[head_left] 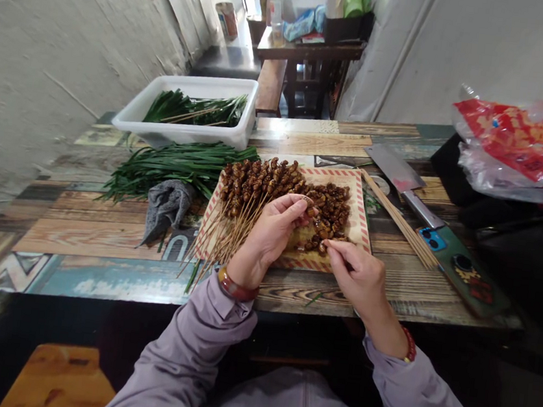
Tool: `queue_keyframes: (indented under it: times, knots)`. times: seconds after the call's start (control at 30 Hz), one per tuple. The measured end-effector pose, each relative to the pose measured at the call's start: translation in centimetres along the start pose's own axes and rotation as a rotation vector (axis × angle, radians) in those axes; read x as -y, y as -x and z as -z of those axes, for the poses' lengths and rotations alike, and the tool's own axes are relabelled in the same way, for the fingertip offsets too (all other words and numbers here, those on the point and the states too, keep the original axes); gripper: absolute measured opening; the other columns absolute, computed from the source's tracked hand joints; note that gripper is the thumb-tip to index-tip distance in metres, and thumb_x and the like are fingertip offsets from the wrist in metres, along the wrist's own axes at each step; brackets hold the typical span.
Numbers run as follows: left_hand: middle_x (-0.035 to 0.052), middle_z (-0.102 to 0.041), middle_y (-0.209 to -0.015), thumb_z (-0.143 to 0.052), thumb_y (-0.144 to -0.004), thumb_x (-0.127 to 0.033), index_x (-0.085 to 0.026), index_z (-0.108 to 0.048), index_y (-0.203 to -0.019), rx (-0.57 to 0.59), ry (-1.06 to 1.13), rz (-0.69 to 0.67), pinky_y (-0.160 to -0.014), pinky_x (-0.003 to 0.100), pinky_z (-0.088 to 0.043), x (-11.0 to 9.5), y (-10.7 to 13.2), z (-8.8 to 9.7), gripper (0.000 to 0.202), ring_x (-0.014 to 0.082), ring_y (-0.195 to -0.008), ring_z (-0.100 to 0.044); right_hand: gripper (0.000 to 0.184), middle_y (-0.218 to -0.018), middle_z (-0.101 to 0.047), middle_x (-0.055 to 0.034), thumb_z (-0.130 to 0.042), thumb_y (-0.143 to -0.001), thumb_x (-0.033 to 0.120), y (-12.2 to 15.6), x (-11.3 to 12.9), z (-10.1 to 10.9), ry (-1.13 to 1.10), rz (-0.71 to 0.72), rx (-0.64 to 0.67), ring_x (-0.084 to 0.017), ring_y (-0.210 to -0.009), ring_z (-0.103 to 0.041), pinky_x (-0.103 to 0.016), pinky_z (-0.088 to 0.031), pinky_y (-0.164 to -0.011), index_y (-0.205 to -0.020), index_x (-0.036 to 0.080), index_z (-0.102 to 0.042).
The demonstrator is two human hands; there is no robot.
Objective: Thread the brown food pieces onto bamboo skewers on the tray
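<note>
A paper-lined tray (360, 224) holds finished skewers of brown pieces (254, 185) on its left and loose brown pieces (332, 207) on its right. My left hand (271, 233) is over the tray's middle, fingers pinched on a small brown piece at the loose pile's edge. My right hand (356, 272) rests at the tray's near right corner, fingers closed in a pinch; what they hold is too small to make out, possibly a thin skewer stick.
Bare bamboo sticks (399, 221) lie right of the tray, with a cleaver (399, 175) and a phone (460, 267) beyond. Green chives (172, 166) and a grey cloth (166, 204) lie left, a white tub (188, 112) of chives behind. Plastic bags (522, 150) sit at right.
</note>
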State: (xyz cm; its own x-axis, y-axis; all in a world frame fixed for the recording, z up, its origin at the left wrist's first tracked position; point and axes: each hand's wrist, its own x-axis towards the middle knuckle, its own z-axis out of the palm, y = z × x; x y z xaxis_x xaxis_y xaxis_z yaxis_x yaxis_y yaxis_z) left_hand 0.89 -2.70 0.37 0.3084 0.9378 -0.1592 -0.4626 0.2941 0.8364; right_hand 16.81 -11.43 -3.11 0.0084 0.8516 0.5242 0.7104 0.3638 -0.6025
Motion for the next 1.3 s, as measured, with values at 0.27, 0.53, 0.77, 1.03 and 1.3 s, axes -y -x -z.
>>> queue_keyframes:
  times: [0.27,0.53,0.77,1.03,1.3]
  knots:
    - [0.0019,-0.069,-0.077,-0.082,-0.068,-0.031,-0.015,-0.068,-0.083,0.006,0.023,0.001,-0.068,0.02,-0.047,0.14,0.12,-0.23,0.026,0.0098,-0.072,-0.063,0.018,-0.092,-0.077,-0.0025,-0.053,-0.093,0.024,-0.07,0.02,-0.19,0.081,0.05,-0.03,-0.016,-0.077,-0.073,-0.027,-0.055,-0.068,-0.098,0.022,-0.071]
    - [0.0009,-0.07,-0.079,-0.083,-0.065,-0.03,-0.017,-0.071,-0.082,-0.014,0.044,-0.047,-0.066,0.02,-0.045,0.65,-0.08,-0.35,0.024,0.0089,-0.07,-0.062,0.018,-0.089,-0.077,-0.0023,-0.051,-0.094,0.024,-0.18,0.24,-0.45,0.122,0.059,-0.041,-0.016,-0.075,-0.073,-0.027,-0.054,-0.066,-0.098,0.023,-0.069]
    - [0.0019,-0.071,-0.077,-0.082,-0.067,-0.031,-0.016,-0.071,-0.084,-0.005,0.026,-0.044,-0.064,0.02,-0.044,0.83,0.03,-0.46,0.026,0.0077,-0.065,-0.059,0.018,-0.087,-0.077,-0.0027,-0.051,-0.094,0.023,-0.47,0.29,-0.67,0.143,0.078,-0.057,-0.017,-0.073,-0.072,-0.027,-0.053,-0.066,-0.096,0.022,-0.069]
    - [0.0023,-0.07,-0.074,-0.083,-0.066,-0.03,-0.014,-0.071,-0.083,-0.005,0.024,-0.036,-0.066,0.02,-0.043,0.71,0.18,-0.7,0.026,0.0074,-0.065,-0.057,0.017,-0.086,-0.076,-0.0036,-0.051,-0.094,0.023,-0.64,0.22,-0.83,0.141,0.075,-0.053,-0.016,-0.072,-0.071,-0.026,-0.052,-0.067,-0.095,0.021,-0.068]
    - [0.0015,-0.07,-0.074,-0.083,-0.064,-0.031,-0.014,-0.071,-0.08,-0.017,0.012,-0.041,-0.065,0.02,-0.043,0.92,-0.04,-0.51,0.026,0.0067,-0.063,-0.056,0.017,-0.082,-0.076,-0.0024,-0.053,-0.093,0.027,-0.96,0.16,-0.89,0.048,0.023,-0.071,-0.016,-0.072,-0.071,-0.026,-0.053,-0.067,-0.089,0.021,-0.068]
